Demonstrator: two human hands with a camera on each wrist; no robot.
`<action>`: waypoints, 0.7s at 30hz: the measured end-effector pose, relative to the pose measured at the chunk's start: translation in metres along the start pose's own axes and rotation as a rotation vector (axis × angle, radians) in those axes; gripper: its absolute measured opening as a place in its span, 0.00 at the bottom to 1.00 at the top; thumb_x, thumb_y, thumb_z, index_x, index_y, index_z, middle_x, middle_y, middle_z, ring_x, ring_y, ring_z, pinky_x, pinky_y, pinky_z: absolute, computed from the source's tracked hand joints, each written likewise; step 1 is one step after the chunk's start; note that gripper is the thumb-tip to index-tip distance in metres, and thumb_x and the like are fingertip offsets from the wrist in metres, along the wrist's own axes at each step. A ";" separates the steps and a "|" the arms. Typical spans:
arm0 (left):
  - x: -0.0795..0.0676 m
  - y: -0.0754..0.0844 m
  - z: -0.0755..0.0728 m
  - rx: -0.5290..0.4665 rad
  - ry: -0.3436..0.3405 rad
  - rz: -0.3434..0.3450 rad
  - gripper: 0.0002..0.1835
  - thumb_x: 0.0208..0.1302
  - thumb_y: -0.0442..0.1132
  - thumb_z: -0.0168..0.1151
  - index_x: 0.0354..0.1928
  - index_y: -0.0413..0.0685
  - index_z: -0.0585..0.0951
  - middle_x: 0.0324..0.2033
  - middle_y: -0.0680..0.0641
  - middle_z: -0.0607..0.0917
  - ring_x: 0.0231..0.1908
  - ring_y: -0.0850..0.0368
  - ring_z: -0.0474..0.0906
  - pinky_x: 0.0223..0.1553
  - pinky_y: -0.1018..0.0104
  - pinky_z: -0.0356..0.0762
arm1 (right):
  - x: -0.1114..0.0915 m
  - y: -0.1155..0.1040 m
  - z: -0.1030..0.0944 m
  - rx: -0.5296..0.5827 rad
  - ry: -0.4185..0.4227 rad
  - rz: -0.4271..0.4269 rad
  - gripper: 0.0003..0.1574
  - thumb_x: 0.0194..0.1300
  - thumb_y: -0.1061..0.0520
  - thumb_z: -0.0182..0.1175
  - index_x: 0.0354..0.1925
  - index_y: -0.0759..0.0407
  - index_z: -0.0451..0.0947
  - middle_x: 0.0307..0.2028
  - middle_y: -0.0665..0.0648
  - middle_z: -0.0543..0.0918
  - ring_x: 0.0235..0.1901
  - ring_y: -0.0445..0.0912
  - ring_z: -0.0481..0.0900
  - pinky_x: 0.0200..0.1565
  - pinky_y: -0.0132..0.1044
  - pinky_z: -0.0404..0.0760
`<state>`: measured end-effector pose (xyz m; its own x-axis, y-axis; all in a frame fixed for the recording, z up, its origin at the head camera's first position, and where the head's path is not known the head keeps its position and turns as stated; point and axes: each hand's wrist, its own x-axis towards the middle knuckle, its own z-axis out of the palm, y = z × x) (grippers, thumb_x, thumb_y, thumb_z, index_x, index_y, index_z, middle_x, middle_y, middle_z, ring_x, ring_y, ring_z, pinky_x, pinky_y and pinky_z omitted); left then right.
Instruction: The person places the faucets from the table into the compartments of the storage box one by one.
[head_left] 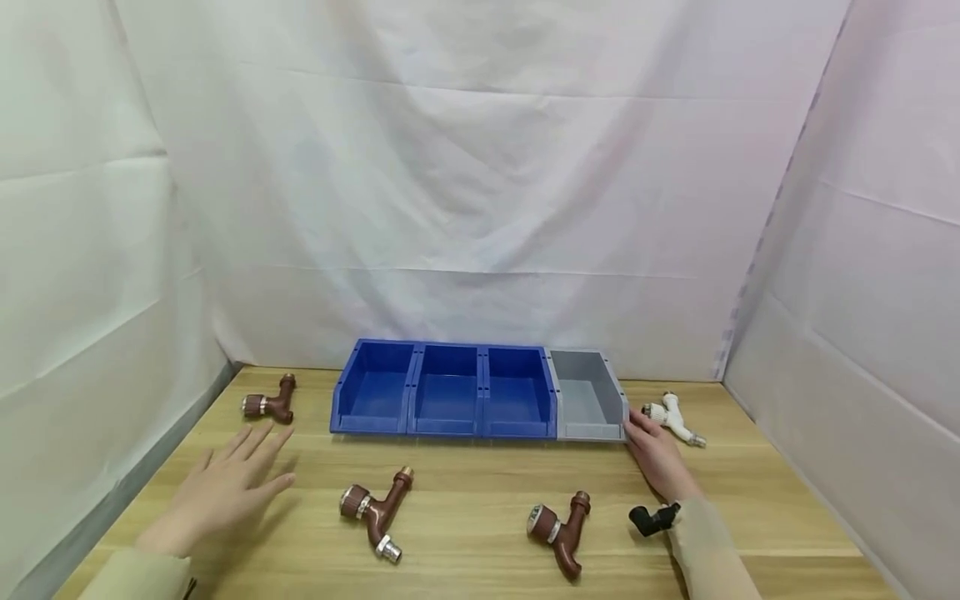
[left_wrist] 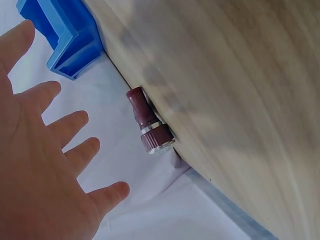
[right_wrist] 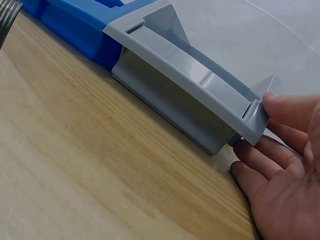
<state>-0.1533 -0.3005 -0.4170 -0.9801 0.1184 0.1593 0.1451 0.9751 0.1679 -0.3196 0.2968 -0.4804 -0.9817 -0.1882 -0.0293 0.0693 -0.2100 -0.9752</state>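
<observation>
Pinching grey bin point(head_left: 588, 432) at near right corner w/ thumb & fingers: R hand point(head_left: 657, 454). Bin's on far part of bench point(head_left: 465, 487), right end of row, next to blue bins point(head_left: 444, 425). L hand point(head_left: 225, 487): fingers spread, nr far-left brown tap point(head_left: 277, 407). White tap point(head_left: 675, 419) just right of R hand.

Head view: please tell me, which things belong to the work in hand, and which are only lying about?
Probably in the job:
gray bin, its front corner held in the right grip
blue bins, in one row with it

Lying about, not held:
white tap
left brown tap
middle brown tap
right brown tap
</observation>
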 end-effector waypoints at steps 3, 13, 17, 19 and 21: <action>0.002 0.000 -0.003 0.000 -0.004 0.004 0.37 0.58 0.65 0.43 0.67 0.66 0.48 0.66 0.43 0.51 0.63 0.38 0.44 0.50 0.30 0.38 | -0.001 -0.001 -0.001 -0.008 0.010 0.012 0.37 0.66 0.59 0.46 0.67 0.65 0.41 0.66 0.61 0.43 0.64 0.47 0.45 0.58 0.31 0.55; 0.014 -0.007 -0.016 0.028 0.002 0.059 0.38 0.57 0.65 0.44 0.67 0.66 0.48 0.65 0.41 0.52 0.62 0.37 0.44 0.49 0.30 0.37 | 0.000 0.004 0.002 -0.001 -0.002 -0.026 0.37 0.67 0.60 0.45 0.66 0.69 0.40 0.66 0.64 0.43 0.64 0.50 0.43 0.59 0.34 0.52; 0.015 -0.005 -0.016 0.000 -0.021 0.066 0.38 0.56 0.66 0.44 0.67 0.63 0.51 0.63 0.38 0.55 0.62 0.37 0.45 0.49 0.30 0.39 | -0.002 0.005 -0.004 -0.010 0.013 -0.025 0.38 0.67 0.60 0.45 0.66 0.69 0.38 0.66 0.64 0.41 0.65 0.51 0.41 0.60 0.35 0.51; 0.014 -0.007 -0.017 -0.011 -0.011 0.058 0.38 0.57 0.66 0.44 0.67 0.63 0.52 0.63 0.37 0.55 0.63 0.38 0.44 0.50 0.31 0.39 | -0.001 0.005 -0.005 -0.020 -0.001 -0.039 0.38 0.67 0.59 0.46 0.66 0.68 0.39 0.66 0.63 0.41 0.65 0.50 0.42 0.60 0.34 0.51; 0.012 -0.010 -0.017 -0.012 -0.002 0.057 0.38 0.57 0.65 0.45 0.67 0.62 0.52 0.63 0.36 0.55 0.63 0.38 0.44 0.50 0.31 0.39 | -0.001 0.007 -0.004 -0.022 -0.008 -0.039 0.38 0.66 0.58 0.47 0.66 0.67 0.40 0.66 0.62 0.42 0.64 0.49 0.43 0.59 0.32 0.54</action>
<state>-0.1644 -0.3120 -0.4005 -0.9705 0.1743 0.1665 0.2024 0.9645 0.1699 -0.3191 0.2996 -0.4878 -0.9821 -0.1882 0.0102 0.0274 -0.1962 -0.9802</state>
